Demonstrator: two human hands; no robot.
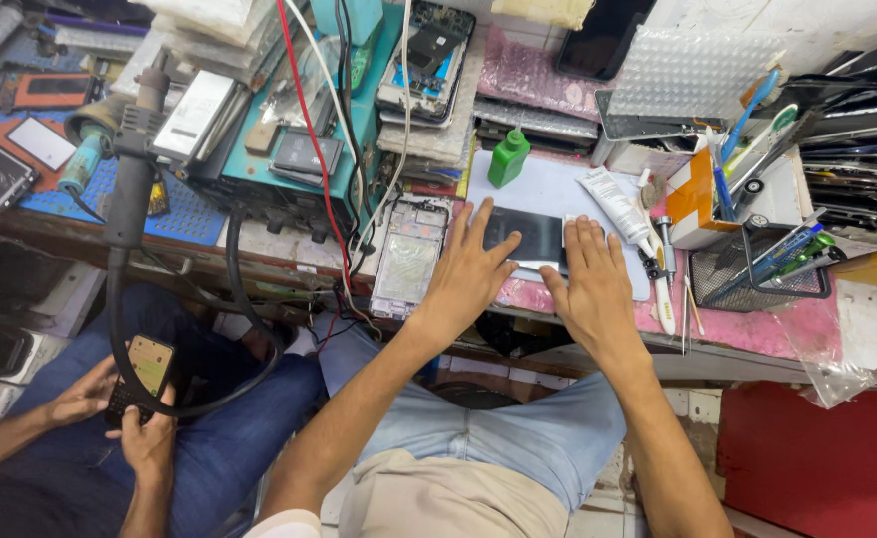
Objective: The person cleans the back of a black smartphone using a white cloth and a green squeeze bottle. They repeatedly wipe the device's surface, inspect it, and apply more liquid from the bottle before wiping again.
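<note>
Black-glassed, the phone screen (526, 239) lay flat on a pale mat (543, 189) at the bench's front edge. Far left of the screen, another person's hands (120, 418) held a small device over blue jeans. Just left of the screen lay a bare phone frame (408, 259). The left hand (463, 274) pressed open and flat on the screen's left end; the right hand (593, 284) lay open on its right end. Behind the screen stood a green bottle (508, 157); right of it, a white tube (613, 204) and a wire basket (752, 269).
</note>
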